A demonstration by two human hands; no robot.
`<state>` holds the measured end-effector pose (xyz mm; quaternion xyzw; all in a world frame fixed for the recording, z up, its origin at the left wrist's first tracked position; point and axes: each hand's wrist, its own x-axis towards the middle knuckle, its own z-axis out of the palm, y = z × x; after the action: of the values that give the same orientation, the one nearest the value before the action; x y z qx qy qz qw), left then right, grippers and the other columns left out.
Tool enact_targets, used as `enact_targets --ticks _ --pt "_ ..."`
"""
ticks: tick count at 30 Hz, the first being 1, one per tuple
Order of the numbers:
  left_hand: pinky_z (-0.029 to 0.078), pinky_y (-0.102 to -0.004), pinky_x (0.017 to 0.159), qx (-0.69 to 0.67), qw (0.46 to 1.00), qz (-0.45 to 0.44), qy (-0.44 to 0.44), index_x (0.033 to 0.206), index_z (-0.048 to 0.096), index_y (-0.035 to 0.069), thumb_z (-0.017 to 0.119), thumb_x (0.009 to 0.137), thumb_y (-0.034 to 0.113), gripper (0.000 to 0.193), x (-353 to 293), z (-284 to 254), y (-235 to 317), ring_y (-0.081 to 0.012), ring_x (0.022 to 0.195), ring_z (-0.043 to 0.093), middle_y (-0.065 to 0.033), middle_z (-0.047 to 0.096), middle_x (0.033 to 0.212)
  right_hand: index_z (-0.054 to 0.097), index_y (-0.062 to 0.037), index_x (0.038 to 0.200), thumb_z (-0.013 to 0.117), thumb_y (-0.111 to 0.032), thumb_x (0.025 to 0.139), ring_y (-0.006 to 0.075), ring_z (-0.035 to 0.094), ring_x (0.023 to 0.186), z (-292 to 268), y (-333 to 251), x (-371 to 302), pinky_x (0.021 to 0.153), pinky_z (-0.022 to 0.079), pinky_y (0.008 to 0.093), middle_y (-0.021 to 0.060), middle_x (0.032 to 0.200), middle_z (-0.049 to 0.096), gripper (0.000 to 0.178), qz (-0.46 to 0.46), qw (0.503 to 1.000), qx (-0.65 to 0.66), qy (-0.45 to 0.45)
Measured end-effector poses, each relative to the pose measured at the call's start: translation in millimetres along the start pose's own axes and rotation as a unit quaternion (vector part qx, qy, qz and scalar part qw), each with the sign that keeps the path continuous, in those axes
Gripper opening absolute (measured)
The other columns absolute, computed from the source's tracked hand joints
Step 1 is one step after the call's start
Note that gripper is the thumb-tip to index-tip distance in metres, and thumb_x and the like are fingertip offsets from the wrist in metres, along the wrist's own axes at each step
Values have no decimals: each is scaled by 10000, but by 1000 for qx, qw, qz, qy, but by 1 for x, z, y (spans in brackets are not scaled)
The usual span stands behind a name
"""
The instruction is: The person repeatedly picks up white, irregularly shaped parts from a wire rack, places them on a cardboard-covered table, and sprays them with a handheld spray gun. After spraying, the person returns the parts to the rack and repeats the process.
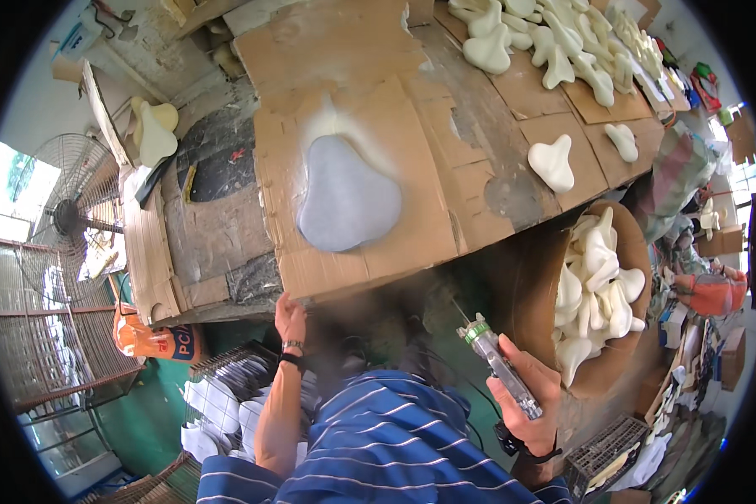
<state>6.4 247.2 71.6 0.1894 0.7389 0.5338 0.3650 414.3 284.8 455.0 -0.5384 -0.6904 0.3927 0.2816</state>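
My right hand is wrapped round a silver spray gun with a green ring near its front. The gun is held off the table's front edge, angled up and left. My left hand is at the cardboard's front edge, fingers curled, with nothing visible in them. A grey, saddle-shaped pad, rounded and three-lobed, lies on the cardboard sheet ahead of me, its narrow end away from me. A pale overspray patch surrounds that far end. Neither hand touches the pad.
Cream foam saddle shapes are heaped at the far right; a single one lies nearer. A round cardboard drum full of them stands right of the table. At left are a wire-guarded fan, an orange bag and a wire basket of pale pieces.
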Motion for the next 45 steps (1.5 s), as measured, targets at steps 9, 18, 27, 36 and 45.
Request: enact_targets --ticks 9,18,27,36,45 --pt "501 -290 791 139 968 150 144 1213 666 36 558 917 -16 320 100 101 66 -149 845 599 -21 641 938 636 -12 1345 757 55 738 303 657 707 -18 12 -14 657 510 346 168 876 689 622 29 999 17 -17" --pt "513 -337 840 195 947 192 168 1182 690 79 610 839 -9 364 118 98 66 -214 897 621 -81 607 1018 623 -6 1358 737 55 704 306 671 725 -20 35 -7 669 518 337 167 886 690 666 55 997 28 46" --pt "498 -326 842 -56 946 142 287 1300 620 80 616 835 -27 477 113 107 48 -191 963 606 -50 582 1005 657 14 1303 750 83 697 263 659 680 -43 35 17 638 506 321 170 832 686 617 3 997 79 -13" --pt "499 -313 748 133 951 181 211 1223 659 58 666 820 59 403 113 87 30 -174 817 587 -43 597 931 677 17 1263 762 15 724 255 647 673 -83 52 31 619 487 340 152 801 663 545 27 999 3 -46" --pt "490 -442 891 337 914 123 187 1142 720 164 796 740 200 410 88 134 51 -291 1017 613 -84 633 1009 619 27 1344 727 -33 709 267 658 709 -80 45 75 658 504 313 162 853 668 647 -66 993 55 -83"
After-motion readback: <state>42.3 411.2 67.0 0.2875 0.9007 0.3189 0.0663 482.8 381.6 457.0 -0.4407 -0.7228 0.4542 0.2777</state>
